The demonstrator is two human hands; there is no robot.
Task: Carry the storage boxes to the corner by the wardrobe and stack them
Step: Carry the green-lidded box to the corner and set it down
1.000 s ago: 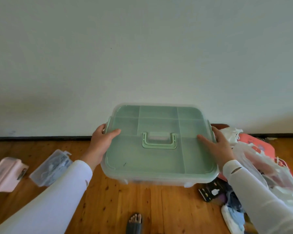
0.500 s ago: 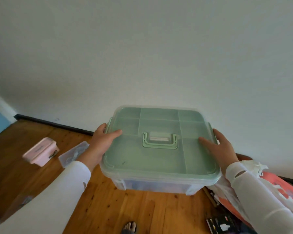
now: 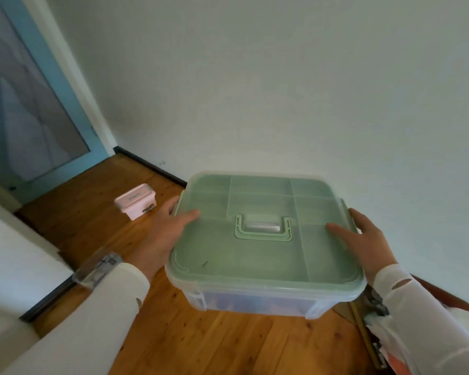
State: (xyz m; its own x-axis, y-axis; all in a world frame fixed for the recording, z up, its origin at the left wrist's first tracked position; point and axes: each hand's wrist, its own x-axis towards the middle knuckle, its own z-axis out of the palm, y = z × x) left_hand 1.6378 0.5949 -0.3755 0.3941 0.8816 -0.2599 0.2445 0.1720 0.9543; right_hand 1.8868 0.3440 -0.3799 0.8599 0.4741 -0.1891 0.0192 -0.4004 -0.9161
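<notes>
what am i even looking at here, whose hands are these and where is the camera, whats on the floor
There is no machine here. A person wears a camera on the head, looking forward and down, so you see their own two arms in white sleeves.

The left hand and the right hand grip opposite sides of a clear storage box with a green lid, held up above the wooden floor. The lid has a folding handle that nobody is using.

On the floor to the left lie a small pink box and a clear plastic case. A white wall is ahead, and a blue-framed door stands at far left.
</notes>
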